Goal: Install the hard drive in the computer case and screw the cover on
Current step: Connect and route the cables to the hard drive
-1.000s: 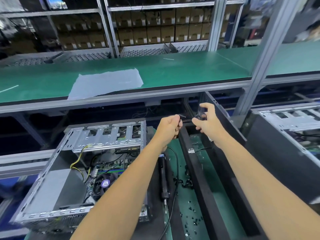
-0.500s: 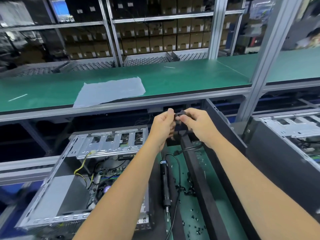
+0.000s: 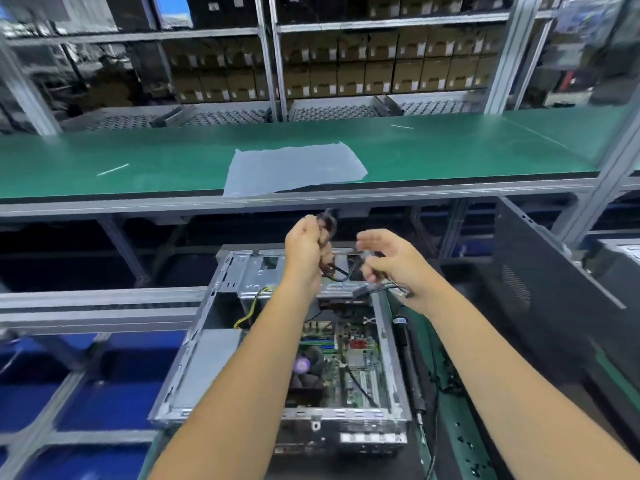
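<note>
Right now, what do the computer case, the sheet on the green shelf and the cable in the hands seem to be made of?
Computer case: bare sheet metal, probably steel; matte grey, with punched holes and folded edges.
Sheet: likely thin plastic film; pale, translucent, slightly wrinkled, overhanging the shelf edge.
Cable: plastic-sheathed wire, dark and flexible; blurred, so finish is unclear.

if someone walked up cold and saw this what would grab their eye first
First, the two hands raised mid-frame: the left hand grips a dark cable while the right hand holds its other strands. Right below them lies the open computer case, motherboard exposed. Behind, a pale plastic sheet lies on the green upper shelf.
</note>
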Demonstrator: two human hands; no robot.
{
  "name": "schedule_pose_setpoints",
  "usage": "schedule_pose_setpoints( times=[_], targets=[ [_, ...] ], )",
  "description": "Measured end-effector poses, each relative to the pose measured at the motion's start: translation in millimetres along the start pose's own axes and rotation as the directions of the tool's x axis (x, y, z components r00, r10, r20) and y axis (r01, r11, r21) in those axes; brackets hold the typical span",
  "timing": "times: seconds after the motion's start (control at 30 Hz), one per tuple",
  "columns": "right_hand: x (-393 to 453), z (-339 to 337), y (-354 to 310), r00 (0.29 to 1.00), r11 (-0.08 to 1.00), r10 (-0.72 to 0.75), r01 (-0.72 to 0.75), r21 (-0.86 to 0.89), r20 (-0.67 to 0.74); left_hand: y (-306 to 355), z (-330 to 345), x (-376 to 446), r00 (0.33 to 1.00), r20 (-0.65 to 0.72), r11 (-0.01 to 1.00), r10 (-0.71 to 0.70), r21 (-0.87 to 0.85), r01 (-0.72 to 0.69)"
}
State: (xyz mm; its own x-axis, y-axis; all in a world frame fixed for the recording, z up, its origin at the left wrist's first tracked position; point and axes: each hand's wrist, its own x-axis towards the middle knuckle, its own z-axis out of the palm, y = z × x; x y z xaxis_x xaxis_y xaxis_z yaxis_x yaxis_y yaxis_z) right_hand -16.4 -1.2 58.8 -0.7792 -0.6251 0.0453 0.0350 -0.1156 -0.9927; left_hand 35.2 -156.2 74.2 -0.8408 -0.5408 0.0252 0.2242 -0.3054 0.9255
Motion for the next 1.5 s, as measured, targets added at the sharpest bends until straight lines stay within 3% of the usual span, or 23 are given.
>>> schedule_pose_setpoints(
  times=[0.1,0.17,0.27,0.43,0.53,0.63,0.77,0.9,1.07,1.17,1.3,1.4,1.5],
  targets=[
    [9.4,19.4,21.1,0.986,0.972,0.167,-0.168,0.163,0.019,8.5,-44.5,15.1,0.995,-0.094,0.997,-0.026,-0.075,0.019],
    [8.8,29.4,35.5,0.966,0.961,0.249,-0.255,0.108,0.068,10.5,-64.0,24.9,0.981,-0.187,0.998,-0.056,-0.04,0.049],
    [-0.5,37.8,47.0,0.947,0.964,0.253,-0.265,0.035,0.197,6.1,-77.9,37.9,0.928,-0.363,0.996,-0.082,0.011,0.092],
    [-12.4,36.4,35.8,0.922,0.928,0.284,-0.333,0.167,0.262,-5.6,-87.9,46.7,0.788,-0.613,0.997,-0.05,0.02,0.079],
    [-20.6,31.0,27.0,0.859,0.886,0.315,-0.419,0.201,0.404,-9.0,-89.0,48.3,0.727,-0.683,0.996,-0.069,-0.008,0.086],
    [-24.9,30.1,26.8,0.811,0.87,0.313,-0.454,0.192,0.494,-6.5,-91.4,52.7,0.722,-0.69,0.99,-0.059,0.051,0.13],
    [-25.2,25.7,29.5,0.882,0.889,0.302,-0.397,0.227,0.361,-8.7,-94.4,55.3,0.724,-0.69,0.964,-0.013,0.184,0.192],
    [-18.5,18.9,29.4,0.956,0.834,0.195,-0.28,0.475,0.221,-15.0,-92.6,59.2,0.704,-0.709,0.981,-0.047,0.1,0.167],
    [-8.0,27.5,34.6,0.972,0.793,0.223,-0.141,0.592,-0.068,-24.7,-75.1,50.1,0.795,-0.606,0.961,0.042,0.243,0.135],
    [-7.7,39.2,46.2,0.95,0.833,0.28,-0.169,0.526,-0.138,-24.5,-72.3,50.2,0.765,-0.641,0.96,0.055,0.244,0.136],
    [-11.7,46.6,54.7,0.955,0.905,0.267,-0.202,0.374,-0.128,-18.0,-75.4,53.7,0.741,-0.67,0.971,0.037,0.2,0.133],
    [-14.3,48.6,56.9,0.952,0.961,0.275,-0.277,0.006,-0.137,-15.5,-77.2,57.2,0.724,-0.689,0.976,0.028,0.175,0.128],
    [-13.3,49.7,56.7,0.935,0.863,0.335,-0.354,-0.36,-0.117,-15.1,-76.2,60.8,0.717,-0.696,0.984,0.028,0.144,0.101]
  ],
)
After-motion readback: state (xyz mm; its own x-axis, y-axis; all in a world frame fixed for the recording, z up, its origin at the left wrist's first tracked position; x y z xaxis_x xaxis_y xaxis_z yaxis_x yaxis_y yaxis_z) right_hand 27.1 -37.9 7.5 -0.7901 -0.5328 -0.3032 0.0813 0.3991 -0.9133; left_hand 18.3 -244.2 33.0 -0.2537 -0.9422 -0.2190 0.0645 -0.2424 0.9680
